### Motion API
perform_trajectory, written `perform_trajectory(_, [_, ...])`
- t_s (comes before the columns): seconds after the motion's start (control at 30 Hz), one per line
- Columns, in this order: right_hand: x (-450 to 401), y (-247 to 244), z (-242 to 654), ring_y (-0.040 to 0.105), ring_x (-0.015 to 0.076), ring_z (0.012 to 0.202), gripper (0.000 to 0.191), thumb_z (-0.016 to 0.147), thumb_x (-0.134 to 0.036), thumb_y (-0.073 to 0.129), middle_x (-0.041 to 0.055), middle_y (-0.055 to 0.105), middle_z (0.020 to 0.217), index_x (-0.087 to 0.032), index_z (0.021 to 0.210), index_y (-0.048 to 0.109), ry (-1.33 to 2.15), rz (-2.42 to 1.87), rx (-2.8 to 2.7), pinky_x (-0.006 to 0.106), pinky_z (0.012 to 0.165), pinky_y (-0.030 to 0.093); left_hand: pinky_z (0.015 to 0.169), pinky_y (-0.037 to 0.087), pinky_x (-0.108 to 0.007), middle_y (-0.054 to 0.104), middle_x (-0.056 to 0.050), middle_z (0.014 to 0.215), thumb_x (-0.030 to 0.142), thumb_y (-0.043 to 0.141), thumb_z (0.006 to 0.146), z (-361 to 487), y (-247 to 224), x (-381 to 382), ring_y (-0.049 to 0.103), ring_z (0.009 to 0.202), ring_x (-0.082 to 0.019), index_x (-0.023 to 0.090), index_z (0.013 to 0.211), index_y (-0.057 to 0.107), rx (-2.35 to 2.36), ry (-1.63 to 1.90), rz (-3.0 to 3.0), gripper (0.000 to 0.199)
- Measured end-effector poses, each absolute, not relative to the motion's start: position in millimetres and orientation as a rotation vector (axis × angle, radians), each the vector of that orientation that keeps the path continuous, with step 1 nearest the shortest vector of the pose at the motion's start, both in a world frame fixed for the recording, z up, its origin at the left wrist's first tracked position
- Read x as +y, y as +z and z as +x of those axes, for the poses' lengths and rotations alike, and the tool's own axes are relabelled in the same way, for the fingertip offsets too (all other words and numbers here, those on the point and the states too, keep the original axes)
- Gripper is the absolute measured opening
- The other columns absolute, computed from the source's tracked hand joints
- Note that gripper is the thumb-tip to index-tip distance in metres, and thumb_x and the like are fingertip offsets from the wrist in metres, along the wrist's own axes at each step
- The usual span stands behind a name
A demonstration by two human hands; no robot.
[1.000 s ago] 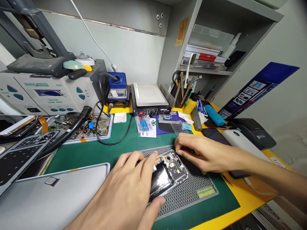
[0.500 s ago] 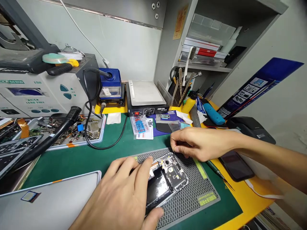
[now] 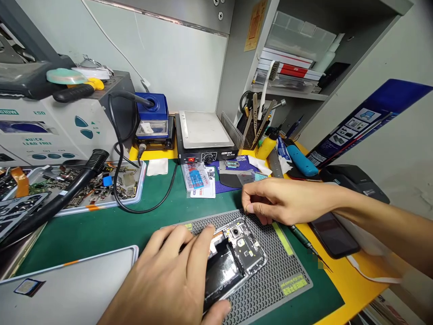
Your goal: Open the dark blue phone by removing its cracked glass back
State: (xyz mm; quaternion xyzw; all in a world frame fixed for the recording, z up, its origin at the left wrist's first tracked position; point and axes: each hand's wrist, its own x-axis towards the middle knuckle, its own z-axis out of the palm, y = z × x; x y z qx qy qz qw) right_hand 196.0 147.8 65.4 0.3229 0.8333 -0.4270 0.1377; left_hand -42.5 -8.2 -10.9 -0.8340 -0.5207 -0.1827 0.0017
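An opened smartphone (image 3: pixel 224 266), its back cover off, shows a black battery, a camera and inner parts. It lies tilted on a grey honeycomb mat (image 3: pixel 291 271). My left hand (image 3: pixel 169 275) grips the phone from the left, fingers along the far edge and thumb at the near edge. Above the phone's far corner, my right hand (image 3: pixel 270 201) is closed in a pinch. Something thin and dark shows under its fingertips, too small to make out. Close to my right hand lie green tweezers (image 3: pixel 306 241), beside a dark phone (image 3: pixel 334 232).
A grey tray (image 3: pixel 88 289) stands at the left front, a tray of circuit boards (image 3: pixel 135 198) behind it. A hot air station (image 3: pixel 61 131) and a heating plate (image 3: pixel 206 131) stand at the back. A tool holder (image 3: pixel 248 131) is at the back right.
The view has shifted slightly, most visibly on the left side. Both hands keep nearly the same place; a little more of the thin dark thing shows under my right fingertips.
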Motion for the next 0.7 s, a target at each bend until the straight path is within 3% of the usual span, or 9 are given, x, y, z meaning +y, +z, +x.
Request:
perform_trajectory(0.17, [149, 64, 195, 0.065, 0.0158, 0.067, 0.008, 0.098, -0.026, 0.052, 0.0014, 0.065, 0.072, -0.02, 0.093, 0.049, -1.286, 1.021, 2.378, 0.025, 0.058, 0.049, 0.083, 0.054, -0.04, 0.071, -0.008, 0.111, 0.042, 0.073, 0.073, -42, -9, -7, 0.065, 0.099, -0.03, 0.019, 0.132, 0.06, -1.662, -0.524, -2.657, 0.064])
perform_trajectory(0.5, [152, 56, 192, 0.073, 0.0191, 0.068, 0.014, 0.1, -0.027, 0.052, 0.0071, 0.072, 0.074, -0.016, 0.091, 0.053, -1.853, 1.247, 1.968, 0.036, 0.068, 0.059, 0.083, 0.054, -0.041, 0.071, -0.008, 0.109, 0.045, 0.073, 0.074, -44, -11, -6, 0.065, 0.099, -0.031, 0.021, 0.131, 0.061, -1.693, -0.519, -2.665, 0.063])
perform_trajectory(0.7, [153, 51, 193, 0.075, 0.0195, 0.071, 0.016, 0.095, -0.021, 0.06, 0.0111, 0.073, 0.08, -0.012, 0.082, 0.057, -2.16, 1.341, 1.774, 0.036, 0.075, 0.062, 0.082, 0.053, -0.039, 0.071, -0.007, 0.106, 0.042, 0.072, 0.075, -44, -11, -7, 0.066, 0.097, -0.03, 0.021, 0.131, 0.06, -1.644, -0.551, -2.66, 0.061])
